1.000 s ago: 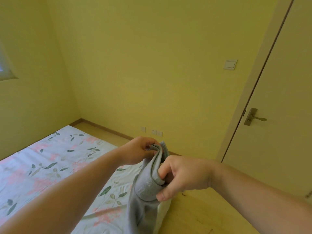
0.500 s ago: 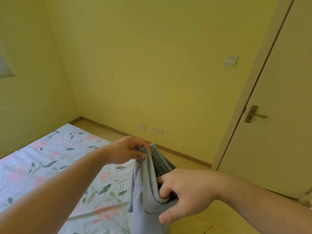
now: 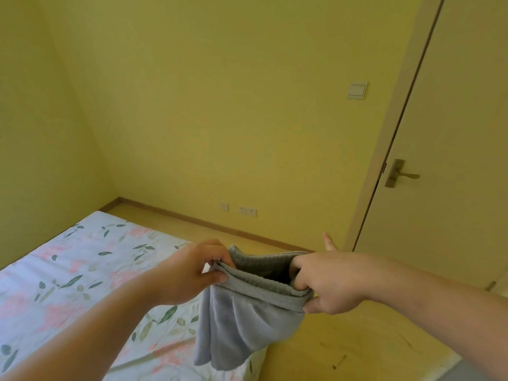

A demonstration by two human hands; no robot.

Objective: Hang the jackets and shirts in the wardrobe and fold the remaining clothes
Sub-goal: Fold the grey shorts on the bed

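Head view, lower centre of frame: left hand (image 3: 192,270) and right hand (image 3: 330,281), each grip pinching the waistband (image 3: 264,285), have drawn apart, spreading the grey garment (image 3: 242,323) above the bed (image 3: 68,270) corner, likely ready for folding.

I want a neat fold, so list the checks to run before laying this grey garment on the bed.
1. Left hand pinches the grey garment at its top edge: ok.
2. Right hand grips the opposite end: ok.
3. Top edge spread between both hands: ok.
4. Fabric below hangs flat: not ok, it bunches in folds.
5. Bed lies under the hanging fabric: ok.
6. Garment right side out: cannot tell.
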